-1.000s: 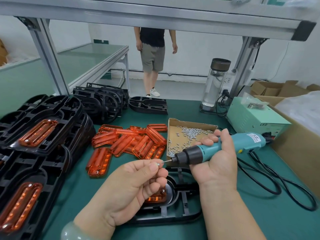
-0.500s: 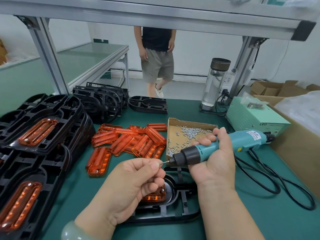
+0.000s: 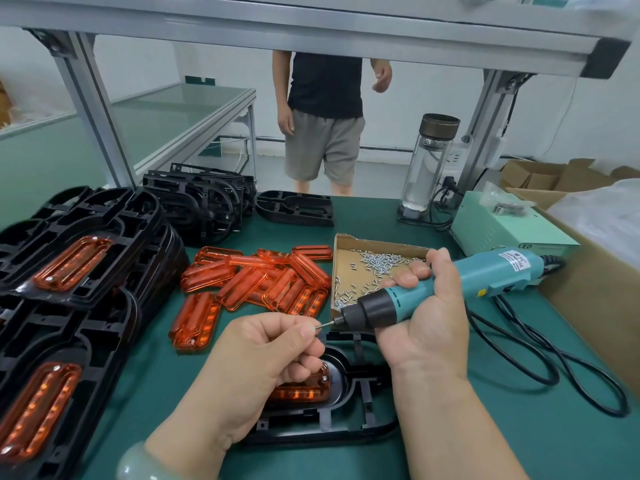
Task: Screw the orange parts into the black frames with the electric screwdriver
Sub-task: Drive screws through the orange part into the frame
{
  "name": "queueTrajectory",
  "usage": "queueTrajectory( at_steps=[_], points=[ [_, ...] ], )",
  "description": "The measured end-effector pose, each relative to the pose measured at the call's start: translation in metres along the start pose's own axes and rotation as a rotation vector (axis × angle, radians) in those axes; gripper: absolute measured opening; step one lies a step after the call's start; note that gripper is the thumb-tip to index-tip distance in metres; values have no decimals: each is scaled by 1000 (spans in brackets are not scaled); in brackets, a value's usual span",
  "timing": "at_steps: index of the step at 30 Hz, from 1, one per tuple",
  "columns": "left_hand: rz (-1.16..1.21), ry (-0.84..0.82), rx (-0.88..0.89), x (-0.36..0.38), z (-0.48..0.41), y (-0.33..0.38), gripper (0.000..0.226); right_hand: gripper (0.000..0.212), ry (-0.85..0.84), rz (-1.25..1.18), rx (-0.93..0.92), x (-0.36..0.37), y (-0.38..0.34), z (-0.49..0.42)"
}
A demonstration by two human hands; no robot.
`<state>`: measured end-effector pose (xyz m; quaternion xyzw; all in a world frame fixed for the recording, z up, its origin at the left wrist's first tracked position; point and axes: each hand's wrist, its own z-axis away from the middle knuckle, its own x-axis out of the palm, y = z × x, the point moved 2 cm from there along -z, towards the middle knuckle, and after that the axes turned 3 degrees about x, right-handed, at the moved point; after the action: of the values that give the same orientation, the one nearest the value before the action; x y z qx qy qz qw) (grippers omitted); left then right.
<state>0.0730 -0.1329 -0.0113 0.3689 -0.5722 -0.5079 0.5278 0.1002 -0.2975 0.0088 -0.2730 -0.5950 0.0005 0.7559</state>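
Barely a shift: the left hand [image 3: 263, 355] still pinches a screw [image 3: 321, 325] against the tip of the driver [image 3: 415, 296] gripped by the right hand [image 3: 429, 330] — loading unfinished — while the orange part [image 3: 301, 391] waits in its frame [image 3: 346, 431] at the worktop's [image 3: 554, 445] near edge.

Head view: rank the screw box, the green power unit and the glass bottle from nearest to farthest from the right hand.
1. The screw box: just behind the right hand, whose fingers overlap its near corner.
2. The power unit: farther back, to the right.
3. The bottle: farthest back, standing left of the power unit.
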Motion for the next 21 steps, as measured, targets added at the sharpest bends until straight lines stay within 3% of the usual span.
queueTrajectory(
  at_steps=[7, 21],
  points=[
    [-102, 12, 30, -1, -2, -1, 8, 17, -11, 14, -18, 0, 0, 0],
    [-299, 54, 103, -4, -2, 2, 21, 18, -14, 19, -29, 0, 4, 1]
  ],
)
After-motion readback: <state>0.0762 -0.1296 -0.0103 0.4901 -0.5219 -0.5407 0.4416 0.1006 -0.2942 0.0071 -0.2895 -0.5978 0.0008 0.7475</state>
